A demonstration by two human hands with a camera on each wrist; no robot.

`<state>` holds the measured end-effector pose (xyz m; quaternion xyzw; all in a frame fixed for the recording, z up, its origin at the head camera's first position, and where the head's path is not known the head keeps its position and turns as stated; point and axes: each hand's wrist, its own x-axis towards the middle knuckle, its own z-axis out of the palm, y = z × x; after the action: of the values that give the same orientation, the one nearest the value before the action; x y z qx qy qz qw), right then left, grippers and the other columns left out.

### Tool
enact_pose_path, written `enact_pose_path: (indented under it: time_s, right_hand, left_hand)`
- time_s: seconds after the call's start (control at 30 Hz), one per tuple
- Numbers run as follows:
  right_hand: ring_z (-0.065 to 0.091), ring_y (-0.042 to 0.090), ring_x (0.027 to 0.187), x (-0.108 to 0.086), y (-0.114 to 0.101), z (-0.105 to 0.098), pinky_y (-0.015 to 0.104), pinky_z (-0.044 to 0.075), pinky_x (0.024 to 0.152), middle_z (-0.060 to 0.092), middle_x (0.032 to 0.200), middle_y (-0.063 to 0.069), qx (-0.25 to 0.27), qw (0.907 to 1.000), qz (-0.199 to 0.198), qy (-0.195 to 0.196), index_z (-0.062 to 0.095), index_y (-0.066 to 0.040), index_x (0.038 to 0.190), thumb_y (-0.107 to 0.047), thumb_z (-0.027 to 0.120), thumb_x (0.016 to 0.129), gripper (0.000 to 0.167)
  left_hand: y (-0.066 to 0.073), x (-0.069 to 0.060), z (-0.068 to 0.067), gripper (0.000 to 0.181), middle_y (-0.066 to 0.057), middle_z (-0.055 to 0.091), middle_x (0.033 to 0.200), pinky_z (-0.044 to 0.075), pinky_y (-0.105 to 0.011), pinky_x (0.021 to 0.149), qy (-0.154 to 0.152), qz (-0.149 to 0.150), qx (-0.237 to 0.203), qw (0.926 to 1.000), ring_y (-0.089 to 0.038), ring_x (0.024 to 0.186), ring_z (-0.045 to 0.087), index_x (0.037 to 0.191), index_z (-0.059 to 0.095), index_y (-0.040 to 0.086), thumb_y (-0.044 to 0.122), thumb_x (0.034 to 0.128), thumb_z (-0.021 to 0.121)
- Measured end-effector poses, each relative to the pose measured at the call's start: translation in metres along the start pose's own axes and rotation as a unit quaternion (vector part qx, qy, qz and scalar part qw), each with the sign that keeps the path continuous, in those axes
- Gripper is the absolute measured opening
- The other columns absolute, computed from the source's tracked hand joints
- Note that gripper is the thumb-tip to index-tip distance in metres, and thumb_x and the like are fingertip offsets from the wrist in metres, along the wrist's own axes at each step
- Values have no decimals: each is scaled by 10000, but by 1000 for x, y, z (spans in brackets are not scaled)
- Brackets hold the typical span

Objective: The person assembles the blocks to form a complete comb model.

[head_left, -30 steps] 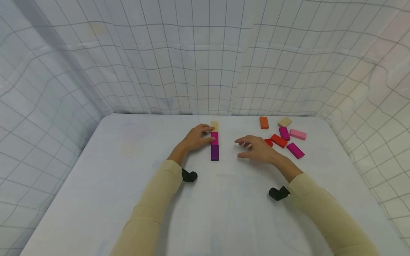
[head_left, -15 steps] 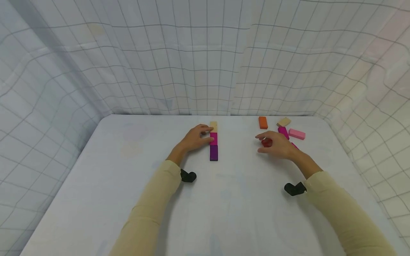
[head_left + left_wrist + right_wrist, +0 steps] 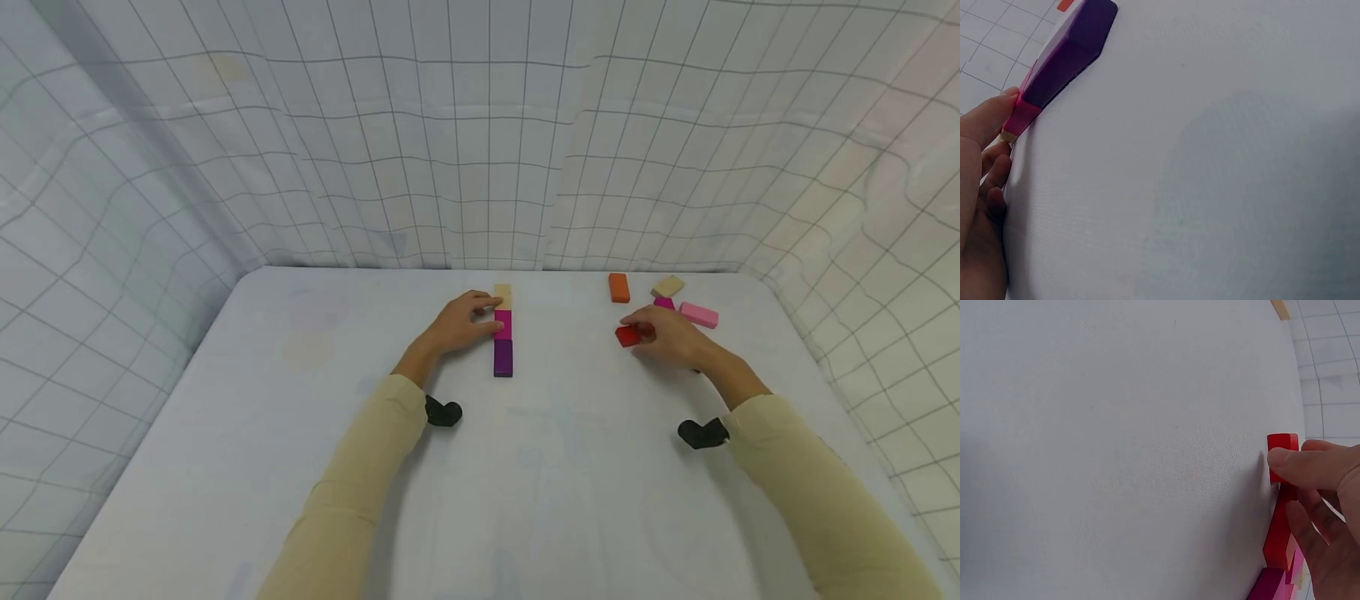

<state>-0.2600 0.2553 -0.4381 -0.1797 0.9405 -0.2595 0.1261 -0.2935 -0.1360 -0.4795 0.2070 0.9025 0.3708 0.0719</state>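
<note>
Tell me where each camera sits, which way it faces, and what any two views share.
Head: worn on the head, looking forward and down over the white tabletop; left hand, right hand and both sleeves show.
Left wrist: worn on the left wrist, facing that hand's work, a purple block and magenta block; part of the left hand shows at the left edge.
Right wrist: worn on the right wrist, facing the pinched red block; part of the right hand shows at the right edge.
Shared: head and left wrist both show the purple block.
</note>
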Motion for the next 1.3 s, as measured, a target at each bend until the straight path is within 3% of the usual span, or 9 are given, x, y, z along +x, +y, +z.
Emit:
enact_pose_path:
  time_s: [0.43,0.83,1.3]
  right_hand:
    - [541,389,1160,4,-3,3,554,521,963,617,1250,191,57,9999,-12,157,646,26,1305,0,738,930,387]
    - [573,330,1069,11,-27,8,455,559,872,648,1159,135,87,9980,-577,238,679,15,1267,-67,799,905,389]
    - [592,286,1079,15,-52,42,406,574,884,641,1164,89,590,9951,-795,65,670,-23,1301,-81,807,906,422]
  left_hand:
    - [2,-1,-1,551,-132,504,1487,417,-435,1083,-15,-16,-23,10000,-272,1256,535,1498,558,74,274,1004,698]
    - [2,-2,-2,550,-129,514,1471,423,-432,1072,8,-40,-32,10000,-268,1239,533,1495,562,75,273,1001,702]
    - [1,0,1,553,-137,508,1480,424,-431,1075,23,-23,-27,10000,-279,1242,534,1497,556,63,263,1003,703]
